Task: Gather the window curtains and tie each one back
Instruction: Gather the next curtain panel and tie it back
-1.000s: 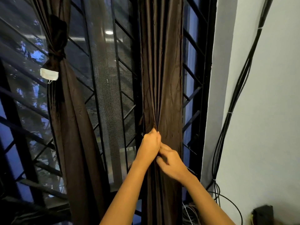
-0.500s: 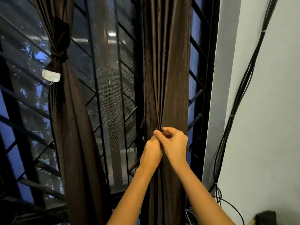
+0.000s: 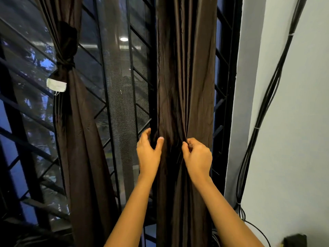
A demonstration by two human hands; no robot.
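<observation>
Head view — right hand (image 3: 197, 157) pinches folds of the brown curtain (image 3: 185, 68); left hand (image 3: 148, 154) spread at its edge.

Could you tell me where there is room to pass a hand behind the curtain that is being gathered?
The widest gap lies between the tied left curtain and the right curtain, in front of the mesh screen; the left hand is there. On the other side there is only a narrow strip against the window frame, where the right hand pinches the folds.

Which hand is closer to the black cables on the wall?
Right. The right hand pinches the curtain nearer the black cables; the left hand is beyond it, farther left.
</observation>
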